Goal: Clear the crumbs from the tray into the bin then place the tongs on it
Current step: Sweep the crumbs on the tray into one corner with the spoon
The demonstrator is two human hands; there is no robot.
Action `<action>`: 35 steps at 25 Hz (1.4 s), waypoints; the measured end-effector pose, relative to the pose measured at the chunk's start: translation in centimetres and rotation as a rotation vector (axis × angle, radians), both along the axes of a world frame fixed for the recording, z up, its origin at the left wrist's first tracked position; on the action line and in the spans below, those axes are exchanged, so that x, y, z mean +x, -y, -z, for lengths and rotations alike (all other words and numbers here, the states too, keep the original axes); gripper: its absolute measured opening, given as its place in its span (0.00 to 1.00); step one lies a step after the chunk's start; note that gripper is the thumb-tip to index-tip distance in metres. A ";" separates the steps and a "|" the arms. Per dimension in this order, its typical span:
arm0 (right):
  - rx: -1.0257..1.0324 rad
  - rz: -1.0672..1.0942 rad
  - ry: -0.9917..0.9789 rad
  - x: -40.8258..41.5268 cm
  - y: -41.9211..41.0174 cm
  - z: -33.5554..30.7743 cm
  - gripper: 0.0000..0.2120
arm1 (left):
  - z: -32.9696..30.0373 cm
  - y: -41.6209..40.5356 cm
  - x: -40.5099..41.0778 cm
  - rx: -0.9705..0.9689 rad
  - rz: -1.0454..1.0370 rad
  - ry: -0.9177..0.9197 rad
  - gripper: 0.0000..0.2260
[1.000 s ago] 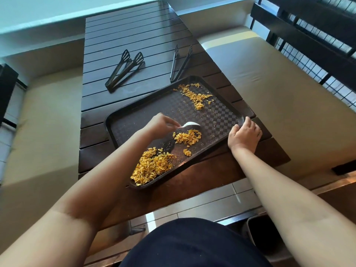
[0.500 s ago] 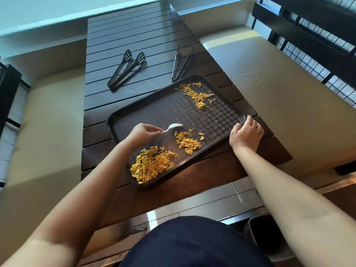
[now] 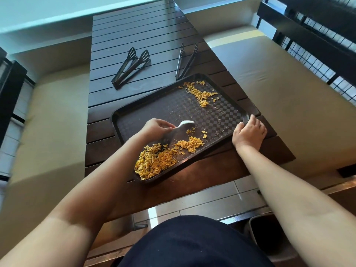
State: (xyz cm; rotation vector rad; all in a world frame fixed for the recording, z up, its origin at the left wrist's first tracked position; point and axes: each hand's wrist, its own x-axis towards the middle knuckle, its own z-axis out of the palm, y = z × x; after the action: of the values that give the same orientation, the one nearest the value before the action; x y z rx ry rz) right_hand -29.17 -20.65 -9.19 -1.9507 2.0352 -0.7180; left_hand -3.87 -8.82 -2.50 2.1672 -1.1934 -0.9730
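Tray [image 3: 134,120]: dark, checkered, set askew on the slatted wooden surface [image 3: 138,35], its near corner over the edge.
Left hand [image 3: 154,128]: fingers pinch the handle of a white plastic spoon [image 3: 184,124]; bowl points right, now lifted off the crumbs it was dragging a second ago.
Right hand [image 3: 248,132]: fingers curled over the tray's right rim, as before.
Crumbs: large pile [image 3: 154,162] at the near corner; the small swept heap [image 3: 190,144] now lies closer to it; far patch [image 3: 200,94] unchanged.
Tongs: slotted pair [image 3: 131,68] and slim pair [image 3: 185,60] lie beyond the tray, unmoved.
Bin [image 3: 269,239]: lower right, under the right forearm.
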 end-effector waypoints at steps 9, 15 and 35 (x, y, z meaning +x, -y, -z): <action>-0.011 0.005 0.000 0.1 0.0 0.1 0.22 | -1.2 1.7 -0.9 -0.022 0.131 0.084 0.05; -0.017 0.006 0.015 0.1 0.2 0.2 0.22 | 0.1 2.5 -2.5 0.057 0.200 0.018 0.02; -0.012 0.003 0.012 0.0 0.1 0.0 0.22 | -0.9 -0.2 -0.3 0.074 0.430 0.343 0.04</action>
State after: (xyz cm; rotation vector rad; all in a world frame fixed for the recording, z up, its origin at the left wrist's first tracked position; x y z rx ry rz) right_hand -29.12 -20.71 -9.14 -1.9456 2.0318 -0.7425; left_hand -4.20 -8.61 -1.65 2.2441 -1.8696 -0.8344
